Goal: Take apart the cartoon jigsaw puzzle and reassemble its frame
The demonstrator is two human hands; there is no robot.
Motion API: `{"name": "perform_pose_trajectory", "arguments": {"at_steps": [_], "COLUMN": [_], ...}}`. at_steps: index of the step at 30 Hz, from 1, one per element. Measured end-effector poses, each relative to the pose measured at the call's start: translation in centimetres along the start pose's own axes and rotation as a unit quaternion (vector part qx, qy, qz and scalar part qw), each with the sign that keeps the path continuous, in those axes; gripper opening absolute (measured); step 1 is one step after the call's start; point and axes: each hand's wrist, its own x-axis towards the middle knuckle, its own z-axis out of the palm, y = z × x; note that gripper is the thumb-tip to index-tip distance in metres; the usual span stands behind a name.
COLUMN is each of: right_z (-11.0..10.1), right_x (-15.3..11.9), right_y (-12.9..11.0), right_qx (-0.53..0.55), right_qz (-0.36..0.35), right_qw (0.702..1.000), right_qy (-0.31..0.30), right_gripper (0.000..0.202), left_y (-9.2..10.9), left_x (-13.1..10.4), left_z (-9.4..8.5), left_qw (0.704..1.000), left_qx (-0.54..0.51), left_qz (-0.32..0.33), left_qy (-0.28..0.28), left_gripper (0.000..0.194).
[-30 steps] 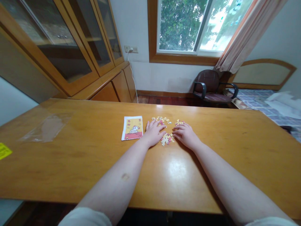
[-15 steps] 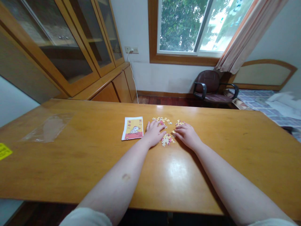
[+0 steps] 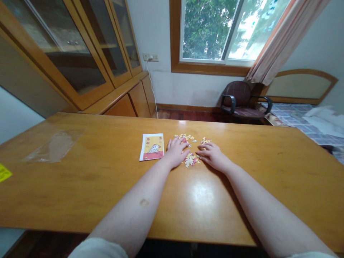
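Small jigsaw pieces point(image 3: 190, 159) in yellow, pink and white lie in loose clusters on the wooden table point(image 3: 107, 186). Over the left side of these pieces rests my left hand point(image 3: 176, 152), palm down with its fingers apart, covering some of them. My right hand point(image 3: 213, 155) is at the right side, its fingers spread and their tips near the lower cluster. Another small group of pieces point(image 3: 205, 140) sits just beyond it. Left of my left hand lies a picture card point(image 3: 153, 147) showing a white animal on yellow and red.
A clear plastic bag point(image 3: 57, 145) lies flat on the table's left part, with a yellow sticker point(image 3: 4, 172) at the left edge. Beyond the table are a glass-door cabinet point(image 3: 110, 86), a dark office chair point(image 3: 238, 98) and a bed point(image 3: 298, 114).
My right hand has shifted slightly left, its fingers now reaching a little nearer to the middle of the pieces. My left hand has stayed in place.
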Motion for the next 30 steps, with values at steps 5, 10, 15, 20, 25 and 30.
{"name": "perform_pose_trajectory", "arguments": {"at_steps": [5, 10, 15, 20, 25, 30], "right_z": [-0.05, -0.05, 0.27, 0.21, -0.08, -0.57], "right_x": [0.25, 0.23, 0.26, 0.48, 0.3, 0.04], "right_y": [0.13, 0.14, -0.19, -0.02, 0.07, -0.22], "right_qx": [0.019, -0.009, -0.05, -0.016, -0.019, -0.064], "right_qz": [0.006, 0.022, 0.022, 0.027, 0.052, 0.068], "right_qw": [1.0, 1.0, 0.998, 0.999, 0.998, 0.996], "right_qy": [0.014, 0.016, 0.034, 0.043, 0.038, 0.011], "right_gripper": [0.013, 0.015, 0.013, 0.01, 0.011, 0.015], "left_y": [0.12, 0.02, -0.18, -0.18, -0.13, -0.17], "left_x": [-0.09, -0.1, -0.01, -0.01, 0.0, -0.04], "left_z": [-0.15, -0.07, 0.0, -0.13, -0.23, -0.25], "left_qw": [1.0, 0.999, 0.996, 0.991, 0.991, 0.991], "left_qx": [-0.005, -0.023, -0.038, -0.06, -0.062, -0.06], "left_qz": [0.0, 0.017, 0.072, 0.12, 0.113, 0.12], "left_qy": [0.006, 0.023, 0.029, 0.02, 0.019, 0.011], "left_gripper": [0.041, 0.036, 0.027, 0.026, 0.028, 0.026]}}
